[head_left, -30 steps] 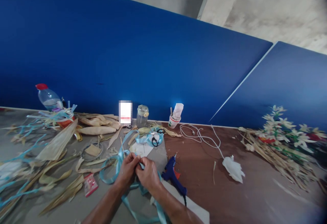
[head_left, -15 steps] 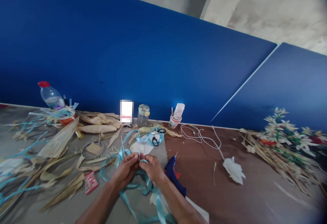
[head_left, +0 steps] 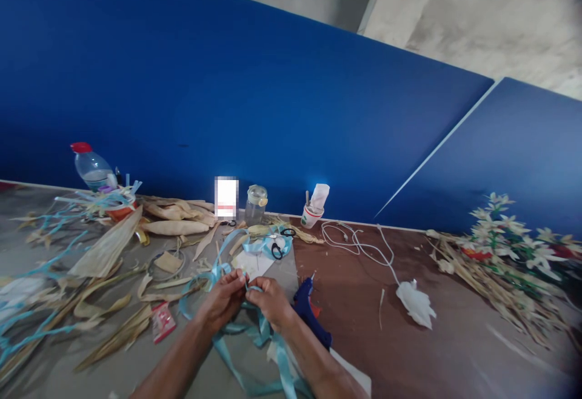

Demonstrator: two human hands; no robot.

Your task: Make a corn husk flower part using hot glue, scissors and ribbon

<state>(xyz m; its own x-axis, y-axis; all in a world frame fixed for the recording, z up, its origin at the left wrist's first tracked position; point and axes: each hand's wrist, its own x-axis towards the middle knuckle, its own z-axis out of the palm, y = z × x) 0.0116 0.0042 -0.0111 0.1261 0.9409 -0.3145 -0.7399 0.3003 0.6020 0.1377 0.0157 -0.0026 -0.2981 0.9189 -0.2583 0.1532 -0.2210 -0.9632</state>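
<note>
- Your two hands meet over the desk (head_left: pixel 348 350): your left hand (head_left: pixel 222 302) has thumb and finger pinched on a light blue ribbon (head_left: pixel 282 365), and your right hand (head_left: pixel 270 305) pinches it just beside.
- That ribbon hangs in loops below your hands and lies between your forearms; its loops overlap too much to count.
- One blue glue gun (head_left: pixel 313 317) lies just beside your right forearm, and one white sheet (head_left: pixel 357 372) shows partly from under that arm.
- Ahead of your fingertips are one white paper (head_left: pixel 252 262) and, beyond it, one pair of black-handled scissors (head_left: pixel 276 251) lying on more blue ribbon.
- To your left you have one pink packet (head_left: pixel 162 321) and many dried husks (head_left: pixel 175 228), too tangled to count.
- Along the blue partition (head_left: pixel 273 96) stand one red-capped bottle (head_left: pixel 93 165), one clear jar (head_left: pixel 257 210) and one cup (head_left: pixel 311 218) with white paper in it; one white object (head_left: pixel 226 196) there is blurred out.
- To your right lie one white cable (head_left: pixel 359 245), one crumpled white bag (head_left: pixel 414 305) and, farther off, a cluster of white flowers (head_left: pixel 504 226).
</note>
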